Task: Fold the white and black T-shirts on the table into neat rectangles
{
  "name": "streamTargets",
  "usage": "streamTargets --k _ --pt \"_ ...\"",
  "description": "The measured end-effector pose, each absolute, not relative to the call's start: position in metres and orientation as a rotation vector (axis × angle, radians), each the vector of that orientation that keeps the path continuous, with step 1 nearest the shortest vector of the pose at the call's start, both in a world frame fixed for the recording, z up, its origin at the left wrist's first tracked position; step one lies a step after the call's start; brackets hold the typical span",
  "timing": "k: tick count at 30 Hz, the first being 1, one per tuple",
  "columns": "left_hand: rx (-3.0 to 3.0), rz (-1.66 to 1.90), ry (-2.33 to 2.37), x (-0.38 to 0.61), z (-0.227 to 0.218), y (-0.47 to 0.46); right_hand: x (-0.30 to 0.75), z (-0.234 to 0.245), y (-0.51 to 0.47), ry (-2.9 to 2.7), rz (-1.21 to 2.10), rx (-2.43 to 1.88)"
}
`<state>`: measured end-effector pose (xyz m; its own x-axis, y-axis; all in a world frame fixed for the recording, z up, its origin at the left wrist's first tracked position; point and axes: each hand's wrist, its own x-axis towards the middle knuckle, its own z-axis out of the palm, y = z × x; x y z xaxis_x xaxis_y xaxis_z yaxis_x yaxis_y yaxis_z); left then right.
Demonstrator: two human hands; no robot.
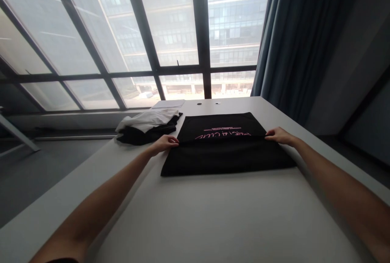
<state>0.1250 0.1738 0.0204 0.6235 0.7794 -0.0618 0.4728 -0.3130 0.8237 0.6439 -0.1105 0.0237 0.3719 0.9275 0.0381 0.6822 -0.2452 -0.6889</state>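
Black shirt, pink print up, lies flat on the white table, its near part doubled over and cutting across the print. Left hand is at the shirt's left end of the fold line, right hand at its right end. Fingers of both are closed together, pinching the doubled edge. Heap of white and black clothes sits just off the shirt's far-left corner. Risk, as judged: uneven pull would skew the fold; a loose pinch would let the upper layer slip and wrinkle.
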Motion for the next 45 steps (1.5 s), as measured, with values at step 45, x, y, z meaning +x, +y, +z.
streamTargets --k 45 --pt "2.175 0.749 1.261 0.128 0.015 0.177 0.675 -0.010 -0.107 -1.090 -0.056 -2.337"
